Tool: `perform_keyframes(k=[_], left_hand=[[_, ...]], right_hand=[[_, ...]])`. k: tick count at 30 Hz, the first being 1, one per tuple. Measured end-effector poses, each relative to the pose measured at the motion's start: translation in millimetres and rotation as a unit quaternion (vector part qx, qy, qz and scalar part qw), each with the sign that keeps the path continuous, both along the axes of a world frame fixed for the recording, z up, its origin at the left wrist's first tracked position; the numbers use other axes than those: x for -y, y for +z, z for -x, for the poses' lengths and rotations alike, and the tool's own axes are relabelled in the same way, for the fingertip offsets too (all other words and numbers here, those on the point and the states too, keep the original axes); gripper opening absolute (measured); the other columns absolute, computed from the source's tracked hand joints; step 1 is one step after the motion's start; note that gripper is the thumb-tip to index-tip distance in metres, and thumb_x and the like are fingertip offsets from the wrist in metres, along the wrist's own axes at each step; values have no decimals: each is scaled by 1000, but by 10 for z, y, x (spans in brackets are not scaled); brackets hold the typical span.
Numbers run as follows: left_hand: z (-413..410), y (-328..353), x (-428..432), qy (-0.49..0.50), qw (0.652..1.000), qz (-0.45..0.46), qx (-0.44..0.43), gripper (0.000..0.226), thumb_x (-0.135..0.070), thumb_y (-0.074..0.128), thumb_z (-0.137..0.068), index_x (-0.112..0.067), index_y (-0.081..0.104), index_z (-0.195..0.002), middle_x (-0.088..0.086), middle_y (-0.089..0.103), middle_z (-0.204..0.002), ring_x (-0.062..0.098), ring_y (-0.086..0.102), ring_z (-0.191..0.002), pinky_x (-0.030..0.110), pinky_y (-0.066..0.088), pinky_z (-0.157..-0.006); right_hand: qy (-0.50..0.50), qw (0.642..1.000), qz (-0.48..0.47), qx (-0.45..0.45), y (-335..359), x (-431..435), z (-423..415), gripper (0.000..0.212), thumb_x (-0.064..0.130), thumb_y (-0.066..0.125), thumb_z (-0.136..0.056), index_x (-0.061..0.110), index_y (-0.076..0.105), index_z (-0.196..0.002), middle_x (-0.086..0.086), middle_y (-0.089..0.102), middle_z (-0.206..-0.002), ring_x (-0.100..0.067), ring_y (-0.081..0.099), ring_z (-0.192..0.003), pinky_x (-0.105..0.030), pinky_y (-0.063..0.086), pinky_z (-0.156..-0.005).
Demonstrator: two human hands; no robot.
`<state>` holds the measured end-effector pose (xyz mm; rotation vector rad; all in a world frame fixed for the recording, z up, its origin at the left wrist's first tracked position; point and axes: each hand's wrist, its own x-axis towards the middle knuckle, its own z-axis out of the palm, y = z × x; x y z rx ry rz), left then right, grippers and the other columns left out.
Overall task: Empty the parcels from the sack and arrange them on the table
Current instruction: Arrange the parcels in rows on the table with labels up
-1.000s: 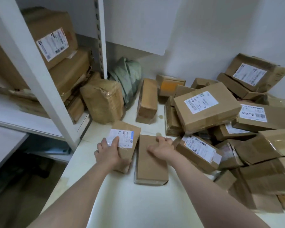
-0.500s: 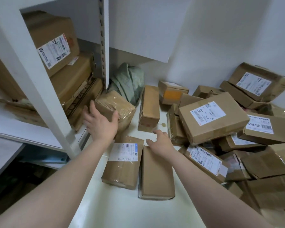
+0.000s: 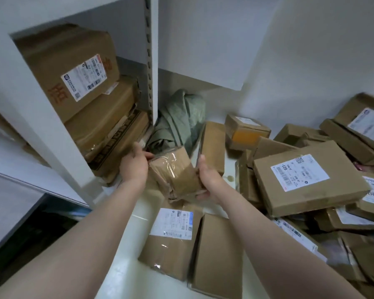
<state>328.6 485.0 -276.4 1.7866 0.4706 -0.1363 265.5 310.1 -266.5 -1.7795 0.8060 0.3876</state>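
Both my hands hold a tape-wrapped brown parcel (image 3: 177,173) above the white table (image 3: 125,277). My left hand (image 3: 134,164) grips its left side and my right hand (image 3: 207,180) grips its right side and underside. Below it two flat parcels lie side by side: a labelled parcel (image 3: 171,244) on the left and a plain parcel (image 3: 216,255) on the right. The crumpled grey-green sack (image 3: 179,119) lies against the back wall.
A heap of brown parcels (image 3: 311,180) fills the table's right side. A tall narrow parcel (image 3: 212,143) stands behind my right hand. A white shelf upright (image 3: 52,134) and stacked cartons (image 3: 73,72) stand at left. The table's left edge drops to dark floor.
My left hand reached the tape-wrapped parcel near the shelf, my right hand left the plain flat parcel, and both hands now hold the wrapped parcel, lifted toward me.
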Motion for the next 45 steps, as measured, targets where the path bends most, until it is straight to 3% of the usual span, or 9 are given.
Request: perform_keyframes(k=[3, 9, 18, 23, 29, 33, 37, 40, 45], left_hand=[[75, -54, 109, -40, 998, 44, -37, 14, -35, 55, -90, -26, 65, -92, 3, 68, -99, 25, 64, -94, 39, 52, -85], [297, -54, 204, -139, 979, 125, -76, 22, -23, 53, -87, -23, 70, -101, -2, 75, -88, 12, 68, -72, 25, 47, -59], [284, 156, -177, -93, 987, 128, 11, 31, -24, 58, -89, -36, 58, -119, -12, 69, -99, 9, 66, -92, 31, 54, -81], [267, -14, -374, -104, 993, -32, 34, 42, -28, 36, -102, -45, 43, -140, -14, 52, -134, 15, 54, -117, 38, 44, -104], [157, 13, -450, -133, 987, -57, 74, 39, -18, 43, -101, -35, 53, -135, -4, 45, -143, 17, 52, -123, 39, 46, -105], [145, -85, -415, -213, 955, -206, -19, 57, -20, 60, -89, -36, 45, -141, 8, 31, -143, 29, 51, -119, 37, 46, -104], [272, -296, -362, -241, 925, -278, -94, 72, -27, 58, -93, -37, 19, -153, 9, 13, -151, 31, 36, -129, 37, 33, -113], [262, -277, -311, -228, 914, -321, -95, 72, -28, 58, -92, -36, 20, -153, 5, 2, -157, 32, 19, -138, 43, 24, -116], [373, -105, -51, -101, 900, -420, 54, 57, -22, 68, -78, -21, 48, -132, 16, 30, -140, 37, 31, -126, 45, 30, -103]], right_hand=[[-13, 998, -28, -46, -50, 68, 124, 77, 72, 22, -92, 12, 55, -126, -9, 63, -111, -32, 62, -103, -49, 58, -82], [-49, 979, -191, -52, -143, 113, 329, 80, 81, 36, -80, 21, 54, -130, -19, 58, -125, -43, 54, -118, -59, 54, -84], [-3, 973, -218, 79, -19, -306, 239, 49, 33, 61, -94, 19, 47, -139, 0, 66, -124, -20, 67, -105, -40, 57, -85], [31, 979, -157, 130, -60, -687, 183, 72, 31, 60, -95, 18, 21, -153, 4, 50, -145, -12, 57, -118, -32, 47, -100], [54, 974, -110, 191, -82, -829, 33, 57, 20, 58, -95, 22, 34, -147, 7, 53, -139, -7, 53, -122, -35, 44, -107], [95, 984, -70, 135, -203, -848, 31, 54, 16, 60, -89, 22, 41, -140, 5, 61, -128, -16, 63, -107, -36, 53, -95], [169, 977, -66, 109, -239, -820, 150, 55, 12, 60, -93, 26, 36, -141, 10, 54, -119, -10, 57, -103, -8, 47, -70], [187, 977, -9, 99, -304, -727, 165, 53, 24, 59, -94, 21, 42, -144, 2, 52, -139, -14, 55, -118, -22, 47, -94], [210, 953, 215, 37, -416, -370, 236, 47, 27, 54, -95, 20, 45, -141, -7, 49, -141, -24, 50, -126, -29, 43, -97]])
